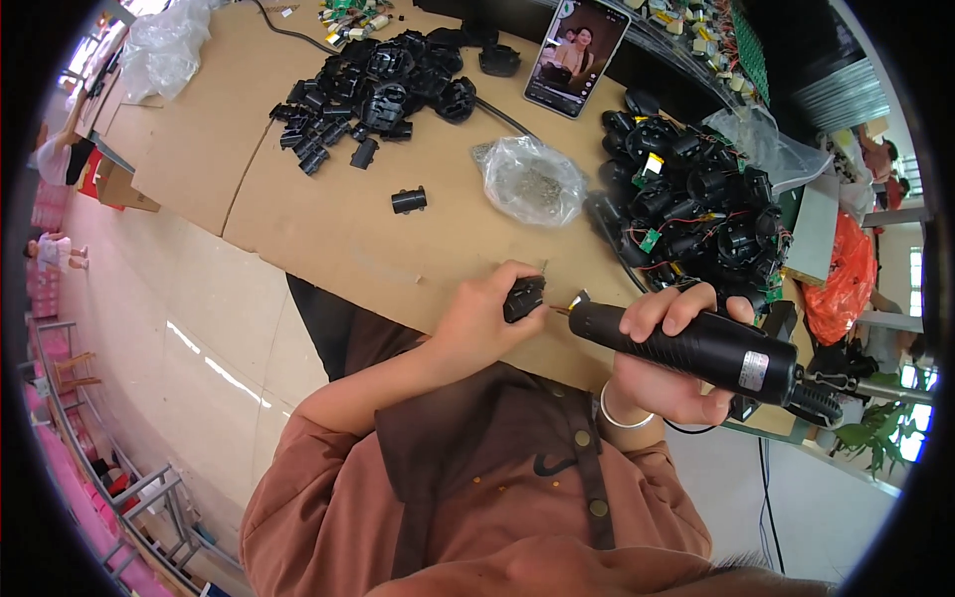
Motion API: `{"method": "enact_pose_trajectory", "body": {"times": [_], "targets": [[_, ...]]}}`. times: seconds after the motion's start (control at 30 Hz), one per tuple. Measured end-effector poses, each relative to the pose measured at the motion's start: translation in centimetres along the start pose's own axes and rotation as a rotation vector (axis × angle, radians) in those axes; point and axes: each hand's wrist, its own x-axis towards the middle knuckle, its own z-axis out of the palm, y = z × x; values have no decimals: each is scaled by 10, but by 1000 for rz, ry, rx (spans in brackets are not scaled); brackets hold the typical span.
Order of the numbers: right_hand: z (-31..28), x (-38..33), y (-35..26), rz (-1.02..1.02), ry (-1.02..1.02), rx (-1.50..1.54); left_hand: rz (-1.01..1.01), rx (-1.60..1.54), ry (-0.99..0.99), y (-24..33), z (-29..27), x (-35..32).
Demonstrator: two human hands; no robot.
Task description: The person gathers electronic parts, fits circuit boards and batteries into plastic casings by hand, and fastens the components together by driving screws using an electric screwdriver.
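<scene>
My left hand (473, 323) is closed around a small black plastic part (524, 298), gripping it near the front edge of the table. A black electric screwdriver (711, 350) lies across my right hand (647, 381), its fingers wrapped about the body. The tool's bit points left and comes close to the plastic part; whether they touch I cannot tell. Farther back rests a clear plastic bag (537, 179) with small metal pieces inside, too fine to make out. A lone black plastic piece (408, 201) lies to its left.
Loose black plastic parts (383, 90) form a heap at the back. On the right is a pile of black assemblies (696, 199) with wires and green boards. A phone (577, 55) leans upright behind. Cardboard (328, 224) covers the table; crumpled plastic (164, 50) sits far left.
</scene>
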Motion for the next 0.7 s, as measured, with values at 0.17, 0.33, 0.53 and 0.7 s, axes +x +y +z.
{"method": "enact_pose_trajectory", "body": {"times": [0.17, 0.33, 0.53, 0.7], "targets": [[-3, -3, -5, 105, -9, 122, 214, 123, 101, -7, 8, -2], [6, -5, 2, -63, -34, 75, 246, 112, 138, -10, 9, -3], [11, -10, 16, -272, 5, -40, 216, 67, 159, -12, 9, -3], [17, -10, 19, -252, 10, -70, 244, 19, 157, -14, 9, -4]]}}
